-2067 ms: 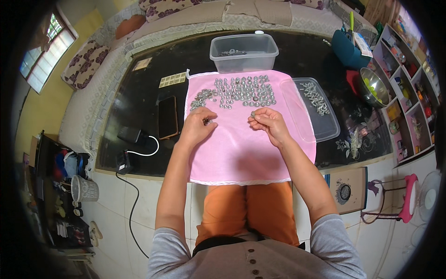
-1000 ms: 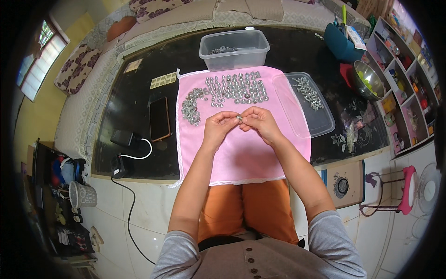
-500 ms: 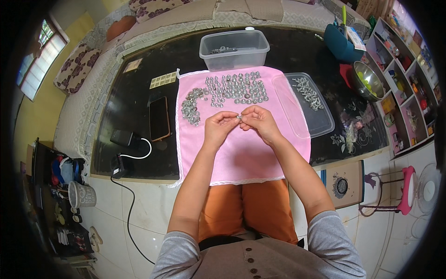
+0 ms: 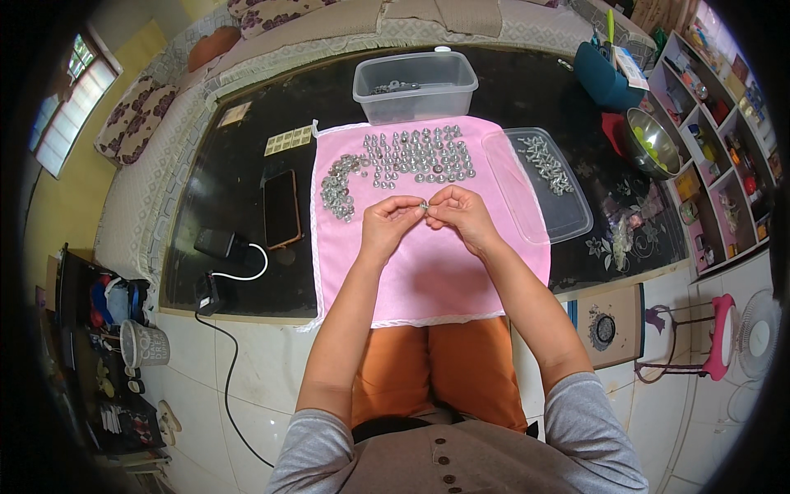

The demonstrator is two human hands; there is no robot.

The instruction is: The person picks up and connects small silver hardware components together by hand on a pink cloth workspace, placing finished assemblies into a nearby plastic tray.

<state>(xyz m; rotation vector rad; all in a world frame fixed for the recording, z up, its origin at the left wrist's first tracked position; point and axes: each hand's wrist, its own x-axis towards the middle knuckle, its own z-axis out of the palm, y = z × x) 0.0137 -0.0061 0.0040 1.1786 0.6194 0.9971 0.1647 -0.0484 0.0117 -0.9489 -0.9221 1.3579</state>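
Note:
Above the pink cloth [image 4: 387, 280], my left hand [image 4: 390, 224] and my right hand [image 4: 462, 217] meet fingertip to fingertip. Both pinch a small silvery metal piece [image 4: 425, 207], mostly covered by the fingers; its exact kind is too small to make out. Just beyond them stand small cone-shaped metal pieces [image 4: 424, 152] in several rows on the cloth. To their left lies a curved heap of round, shiny metal pieces [image 4: 336, 191]. Loose silvery screws [image 4: 547, 165] lie on a clear plastic lid [image 4: 572, 218] that overlaps the cloth's right side.
A clear plastic tub [image 4: 415, 103] with dark pieces inside stands behind the cloth. Left of it are a phone [image 4: 282, 210] and a black charger [image 4: 218, 243] with a white cable. A steel bowl [image 4: 650, 144] and a compartment shelf [image 4: 716, 156] are at right.
Both hands stay in the same place with the small metal piece between the fingertips; the fingers shift only very slightly. The laid-out pieces look the same.

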